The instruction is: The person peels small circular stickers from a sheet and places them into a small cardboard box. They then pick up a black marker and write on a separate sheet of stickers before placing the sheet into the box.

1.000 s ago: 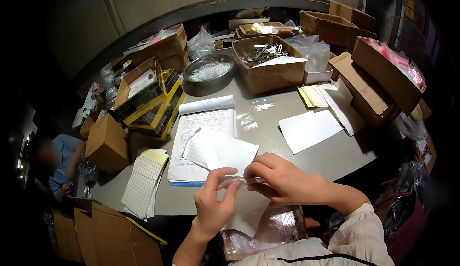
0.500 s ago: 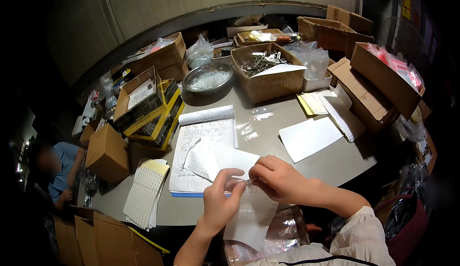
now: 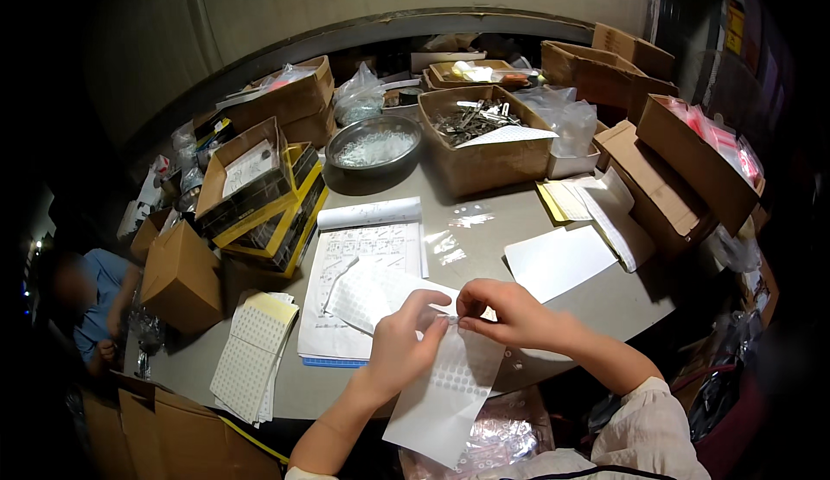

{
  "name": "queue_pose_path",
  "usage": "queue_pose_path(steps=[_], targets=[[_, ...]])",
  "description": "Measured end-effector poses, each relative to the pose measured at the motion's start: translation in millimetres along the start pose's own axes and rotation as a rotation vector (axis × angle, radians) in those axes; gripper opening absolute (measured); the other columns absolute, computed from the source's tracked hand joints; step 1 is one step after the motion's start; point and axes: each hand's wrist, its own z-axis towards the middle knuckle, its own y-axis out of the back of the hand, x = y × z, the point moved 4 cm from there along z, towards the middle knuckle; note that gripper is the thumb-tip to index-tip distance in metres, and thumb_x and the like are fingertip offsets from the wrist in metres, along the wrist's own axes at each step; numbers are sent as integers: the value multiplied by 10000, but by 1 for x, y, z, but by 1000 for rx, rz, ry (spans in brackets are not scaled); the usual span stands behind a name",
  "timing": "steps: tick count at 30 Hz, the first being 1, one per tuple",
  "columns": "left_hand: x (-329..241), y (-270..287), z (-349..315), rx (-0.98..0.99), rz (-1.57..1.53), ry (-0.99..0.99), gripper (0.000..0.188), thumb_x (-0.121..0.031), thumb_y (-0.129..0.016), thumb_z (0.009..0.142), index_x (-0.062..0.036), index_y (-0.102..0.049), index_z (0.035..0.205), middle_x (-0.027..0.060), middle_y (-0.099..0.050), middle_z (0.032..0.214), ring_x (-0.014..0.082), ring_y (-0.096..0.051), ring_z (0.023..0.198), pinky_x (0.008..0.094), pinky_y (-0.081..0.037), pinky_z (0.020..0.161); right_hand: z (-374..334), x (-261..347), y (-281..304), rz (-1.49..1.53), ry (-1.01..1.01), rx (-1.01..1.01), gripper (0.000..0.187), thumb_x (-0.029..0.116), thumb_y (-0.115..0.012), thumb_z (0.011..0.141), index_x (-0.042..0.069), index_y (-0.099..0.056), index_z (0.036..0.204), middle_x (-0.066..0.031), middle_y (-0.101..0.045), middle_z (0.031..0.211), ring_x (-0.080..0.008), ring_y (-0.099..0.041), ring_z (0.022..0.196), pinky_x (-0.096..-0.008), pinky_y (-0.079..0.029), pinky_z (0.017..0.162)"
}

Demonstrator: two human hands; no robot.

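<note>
A white sheet of round stickers (image 3: 454,374) hangs down from my left hand (image 3: 403,350), which pinches it near its upper end. The thumb and curled forefinger of that hand meet beside a tiny pale piece (image 3: 451,319), too small to name. My right hand (image 3: 510,314) is closed, its thumb and forefinger pinched at the same spot, touching or nearly touching the left fingertips. Just beyond the hands, more white sticker sheets (image 3: 359,294) lie on an open pad of printed pages (image 3: 367,240).
At the left lies a stack of sticker sheets (image 3: 253,346); at the right, a blank white sheet (image 3: 560,262). Small clear bags (image 3: 447,246) lie mid-table. Behind stand a round basin (image 3: 373,164) and a carton of metal parts (image 3: 488,164). A person (image 3: 108,294) sits far left.
The hanging sheet has swung toward the lower left and shows more of its round stickers. Both hands stay together at the tiny piece. The whole view has shifted slightly.
</note>
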Motion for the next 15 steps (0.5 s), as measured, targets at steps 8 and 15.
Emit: queue_pose_path(steps=[8, 15], targets=[[32, 5, 16, -22, -148, 99, 241, -1, -706, 940, 3, -674, 1179, 5, -716, 874, 54, -649, 806, 226, -521, 736, 29, -19, 5, 72, -60, 46, 165, 121, -757, 964, 22, -643, 1028, -37, -686, 896, -122, -662, 822, -288, -528, 742], [66, 13, 17, -71, -152, 224, 289, -128, -692, 921, -59, -664, 1200, 102, -765, 846, 191, -708, 752, 339, -554, 739, 71, -80, -1, 37, -214, -163, 112, 80, -731, 944, 16, -646, 977, -66, -699, 905, -149, -673, 818, -308, -528, 767]])
